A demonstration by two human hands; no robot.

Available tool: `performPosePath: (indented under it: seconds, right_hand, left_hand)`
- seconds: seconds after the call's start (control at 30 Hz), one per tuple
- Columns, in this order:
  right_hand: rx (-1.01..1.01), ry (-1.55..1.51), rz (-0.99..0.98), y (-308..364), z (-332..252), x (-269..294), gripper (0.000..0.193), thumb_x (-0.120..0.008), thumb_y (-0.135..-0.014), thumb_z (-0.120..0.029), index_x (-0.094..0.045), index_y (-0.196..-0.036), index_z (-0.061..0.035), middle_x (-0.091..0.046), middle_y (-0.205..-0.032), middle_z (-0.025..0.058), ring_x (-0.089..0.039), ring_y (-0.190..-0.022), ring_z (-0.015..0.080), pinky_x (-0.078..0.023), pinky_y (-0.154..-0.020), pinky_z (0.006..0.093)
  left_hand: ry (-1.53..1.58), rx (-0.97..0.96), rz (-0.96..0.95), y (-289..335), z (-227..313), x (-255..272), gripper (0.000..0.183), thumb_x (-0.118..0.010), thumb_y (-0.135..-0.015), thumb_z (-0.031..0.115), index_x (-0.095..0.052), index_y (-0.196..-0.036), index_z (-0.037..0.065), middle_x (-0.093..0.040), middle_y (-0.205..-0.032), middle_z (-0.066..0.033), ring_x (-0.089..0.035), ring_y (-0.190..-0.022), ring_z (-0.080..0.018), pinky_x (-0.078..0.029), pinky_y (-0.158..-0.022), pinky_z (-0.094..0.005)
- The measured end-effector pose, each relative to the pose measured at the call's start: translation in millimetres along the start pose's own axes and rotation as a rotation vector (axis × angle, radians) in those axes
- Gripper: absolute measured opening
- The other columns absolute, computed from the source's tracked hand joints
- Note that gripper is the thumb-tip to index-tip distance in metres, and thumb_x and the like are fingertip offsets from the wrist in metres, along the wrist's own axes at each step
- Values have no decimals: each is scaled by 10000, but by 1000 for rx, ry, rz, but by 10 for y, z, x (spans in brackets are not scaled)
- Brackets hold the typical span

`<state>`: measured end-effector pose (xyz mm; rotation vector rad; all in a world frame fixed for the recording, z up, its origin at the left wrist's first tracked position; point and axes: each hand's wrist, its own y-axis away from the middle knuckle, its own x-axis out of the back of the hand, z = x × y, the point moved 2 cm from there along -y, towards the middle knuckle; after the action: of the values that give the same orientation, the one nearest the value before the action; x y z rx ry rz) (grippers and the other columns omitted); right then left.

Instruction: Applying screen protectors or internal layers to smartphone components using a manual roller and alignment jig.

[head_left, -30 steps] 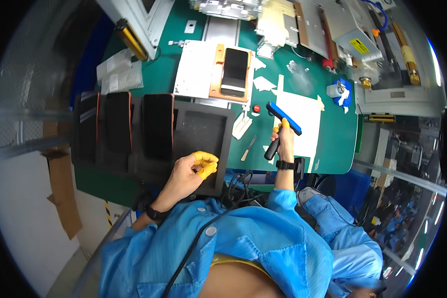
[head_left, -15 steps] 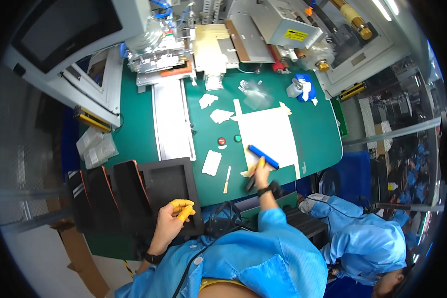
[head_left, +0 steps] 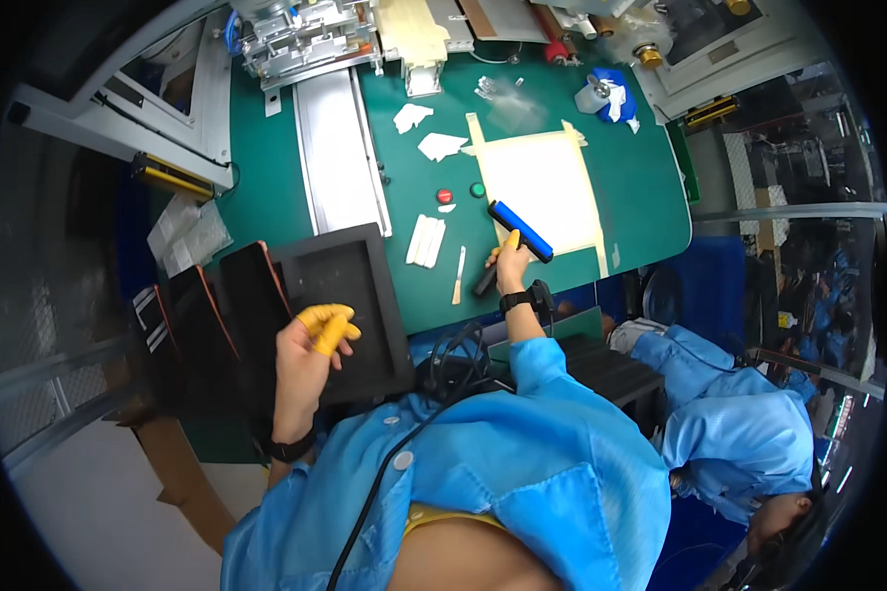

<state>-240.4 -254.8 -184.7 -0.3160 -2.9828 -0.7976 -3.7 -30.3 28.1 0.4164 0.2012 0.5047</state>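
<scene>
In my right hand (head_left: 511, 266) is a roller (head_left: 522, 232) with a blue cylinder and a dark handle, its fingers wrapped round the handle. The roller lies across the near edge of a white sheet (head_left: 542, 182), which is taped to the green table with pale yellow tape. Whether the cylinder presses on the sheet I cannot tell. Over the black tray (head_left: 340, 286), my left hand (head_left: 310, 355) is closed, its yellow-covered thumb and fingers brought together; I see nothing between them. Yellow covers show on my right fingers too.
Dark flat panels (head_left: 251, 286) with orange edges stand at the tray's left. White strips (head_left: 425, 241), a thin pale-handled blade (head_left: 459, 276), a red button (head_left: 444, 196) and a green button (head_left: 478, 189) are left of the sheet. A co-worker in blue (head_left: 739, 428) sits at right.
The view has shifted, so the table appears higher. My left thumb and fingers have drawn closer together. My right hand still grips the roller at the sheet's near edge.
</scene>
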Motion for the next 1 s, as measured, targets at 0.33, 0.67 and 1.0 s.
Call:
performPosePath:
  seconds: [0.33,0.67,1.0]
  right_hand:
    - [1042,714,-386,1460,-1230,-610,288,-621,-734,-93,-540,-984,24,-570,-847,154,-537,-819,284,-439,-719,352]
    - [1381,1138,-721,2873,-828,-1716,392,-550,-758,-368,-557,-807,21,-497,-846,138,-459,-814,255,-369,-650,340]
    - [1332,1057,-664,2822,-647,-1764,444,-717,-609,-263,-525,-843,61,-457,-876,182,-441,-823,297,-393,-664,346]
  left_hand:
    - [168,-226,524,235,175,982,169,-489,-840,60,-564,-975,-7,-592,-813,-91,-515,-604,-68,-375,-481,-159]
    - [249,-311,549,211,289,1014,150,-504,-830,40,-588,-949,2,-596,-818,-54,-515,-613,-45,-372,-468,-147]
    - [132,-368,436,-311,675,827,166,-530,-818,67,-582,-965,9,-597,-838,-57,-506,-629,-47,-367,-477,-140]
